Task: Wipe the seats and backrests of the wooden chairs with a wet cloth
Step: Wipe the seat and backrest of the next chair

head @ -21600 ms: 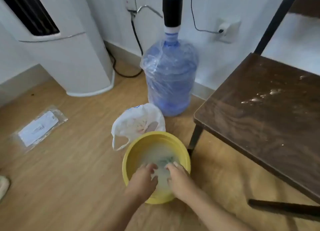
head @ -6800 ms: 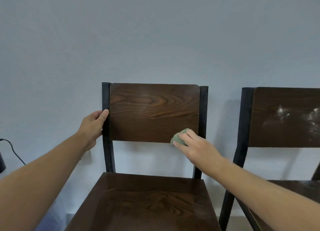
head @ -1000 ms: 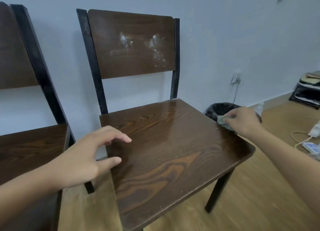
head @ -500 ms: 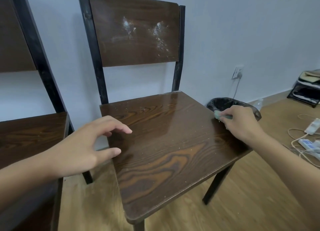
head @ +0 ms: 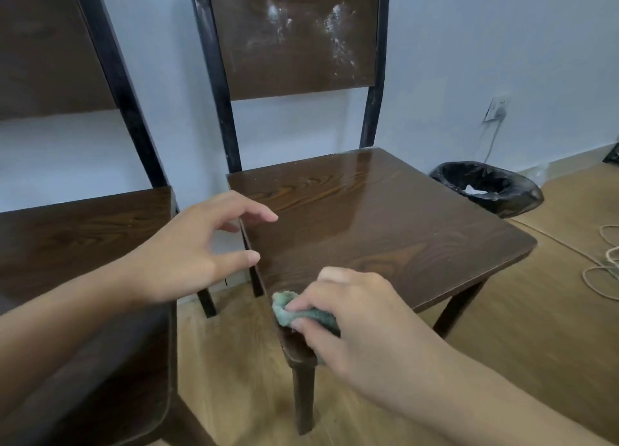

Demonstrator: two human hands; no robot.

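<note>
Our right hand [head: 355, 315] pinched the wet cloth [head: 294, 313] at the seat's [head: 385, 224] near corner; the smeared backrest [head: 294, 33] stood beyond, left hand [head: 197, 251] spread empty.

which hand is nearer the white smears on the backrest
Left. The left hand hovers open by the seat's left edge, below the white smears; the right hand presses the cloth at the front corner, farther.

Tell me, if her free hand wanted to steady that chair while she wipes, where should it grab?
Probably the left edge of the seat, coming in from the left side. That edge is thin, straight and bare, and the left hand already hovers open right beside it. The right hand presses the cloth at the front corner, so a grip there would get in the way.
</note>
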